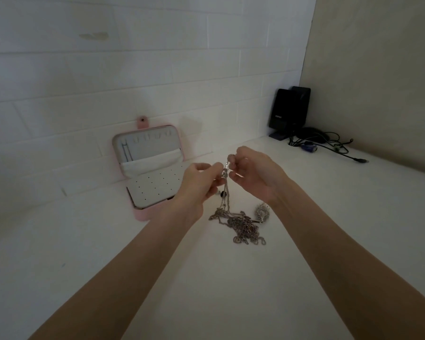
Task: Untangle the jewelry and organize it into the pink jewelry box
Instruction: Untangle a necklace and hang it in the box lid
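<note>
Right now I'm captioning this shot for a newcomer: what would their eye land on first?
First, the two hands at centre, left hand and right hand, pinching the top of a silver chain tangle that hangs to a heap on the white table. Next, the open pink jewelry box propped against the wall at left. Black speakers stand in the far right corner.

Only one piece of lettering in view: a small pale brand word low on the front of the black speaker (281, 111), standing in the far right corner of the worktop (219, 278). Five letters or so, too blurred to spell out with certainty. Nothing legible on the pink jewelry box (142, 214).
</note>
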